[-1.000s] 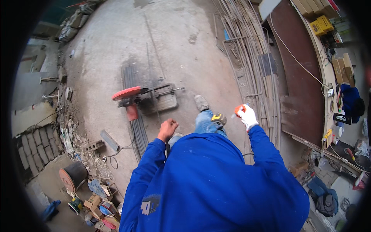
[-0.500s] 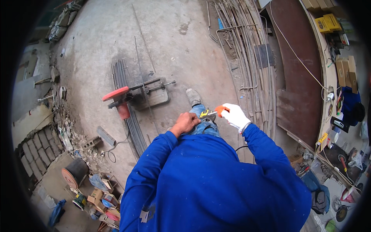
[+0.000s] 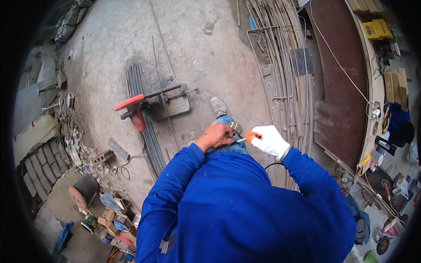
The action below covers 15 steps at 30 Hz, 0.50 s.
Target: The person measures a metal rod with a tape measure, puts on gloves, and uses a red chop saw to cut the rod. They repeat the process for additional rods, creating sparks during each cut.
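Note:
My bare left hand (image 3: 218, 135) is closed in front of my body, over my jeans. Its fingertips are pressed together, and what they hold is hidden. Beside it, my right hand (image 3: 269, 140) wears a white glove with orange at the fingers. Those fingers pinch a thin pale stick (image 3: 240, 140) that points toward my left hand; its kind is too small to tell. Just beyond my left fingers shows a small yellow and dark object (image 3: 235, 127), partly covered. A dusty shoe (image 3: 218, 107) of mine stands on the floor ahead.
A red and black cut-off saw (image 3: 151, 105) stands ahead to the left, with a long bar (image 3: 158, 74) across it. Beneath lies a bundle of steel rods (image 3: 151, 149). More long bars (image 3: 280, 57) lie at the right, beside a brown panel (image 3: 340, 83). Rubble and boxes (image 3: 109, 217) line the left.
My two hands have come closer together. The left has shifted right, and the pale stick now tilts down toward it. The yellow object is less exposed beside my left fingers.

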Tool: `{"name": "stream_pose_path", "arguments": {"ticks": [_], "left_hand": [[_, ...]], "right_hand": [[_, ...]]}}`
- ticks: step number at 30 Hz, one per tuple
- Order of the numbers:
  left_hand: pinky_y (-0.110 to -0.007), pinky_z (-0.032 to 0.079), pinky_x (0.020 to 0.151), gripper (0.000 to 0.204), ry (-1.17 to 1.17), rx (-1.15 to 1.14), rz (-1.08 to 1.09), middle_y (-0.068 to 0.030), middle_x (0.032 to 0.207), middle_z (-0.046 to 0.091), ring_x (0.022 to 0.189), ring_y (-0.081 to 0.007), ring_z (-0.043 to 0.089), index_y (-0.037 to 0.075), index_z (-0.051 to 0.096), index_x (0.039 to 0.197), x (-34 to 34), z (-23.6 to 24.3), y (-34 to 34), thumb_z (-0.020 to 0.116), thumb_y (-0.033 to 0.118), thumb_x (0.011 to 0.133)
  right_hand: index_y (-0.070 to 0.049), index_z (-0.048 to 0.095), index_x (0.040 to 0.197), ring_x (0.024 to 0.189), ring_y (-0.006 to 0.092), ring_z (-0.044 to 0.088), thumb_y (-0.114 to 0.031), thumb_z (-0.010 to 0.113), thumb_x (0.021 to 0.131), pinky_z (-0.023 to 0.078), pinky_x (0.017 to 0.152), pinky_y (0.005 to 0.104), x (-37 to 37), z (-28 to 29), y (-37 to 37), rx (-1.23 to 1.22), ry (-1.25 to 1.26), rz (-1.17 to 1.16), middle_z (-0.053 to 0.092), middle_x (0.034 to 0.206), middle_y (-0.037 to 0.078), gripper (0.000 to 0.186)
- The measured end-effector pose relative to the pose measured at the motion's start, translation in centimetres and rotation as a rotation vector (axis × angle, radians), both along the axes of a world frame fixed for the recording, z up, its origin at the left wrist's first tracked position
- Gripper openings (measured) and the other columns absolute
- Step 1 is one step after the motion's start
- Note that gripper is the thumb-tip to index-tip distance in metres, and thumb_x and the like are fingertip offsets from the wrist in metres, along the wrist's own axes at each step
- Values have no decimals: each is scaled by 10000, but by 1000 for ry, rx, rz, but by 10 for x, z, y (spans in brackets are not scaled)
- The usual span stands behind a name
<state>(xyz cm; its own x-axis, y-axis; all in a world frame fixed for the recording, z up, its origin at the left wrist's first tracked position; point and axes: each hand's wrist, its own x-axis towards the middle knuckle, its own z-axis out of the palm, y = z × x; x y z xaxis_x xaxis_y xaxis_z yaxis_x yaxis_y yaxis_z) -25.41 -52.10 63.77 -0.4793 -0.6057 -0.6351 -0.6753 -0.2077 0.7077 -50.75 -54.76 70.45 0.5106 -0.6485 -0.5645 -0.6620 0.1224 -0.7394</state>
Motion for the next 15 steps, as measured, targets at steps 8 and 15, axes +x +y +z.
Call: {"name": "stream_pose_path", "arguments": {"ticks": [8,15], "left_hand": [[-506,532,714,157,62,-398,-95,-186,906,701,826,-409,672,43,684,844,-21,-6,-3,635,186,802],[-487,537,695,152,113,-440,43,-176,855,701,792,-408,672,42,689,776,-29,-6,-14,640,186,780]], "right_hand": [[-84,730,916,746,375,665,-302,666,848,526,670,457,10,-7,27,-395,31,120,692,801,162,238],[-113,697,840,778,324,684,-357,679,849,508,708,464,30,-19,22,-476,285,350,699,807,119,244]]}}
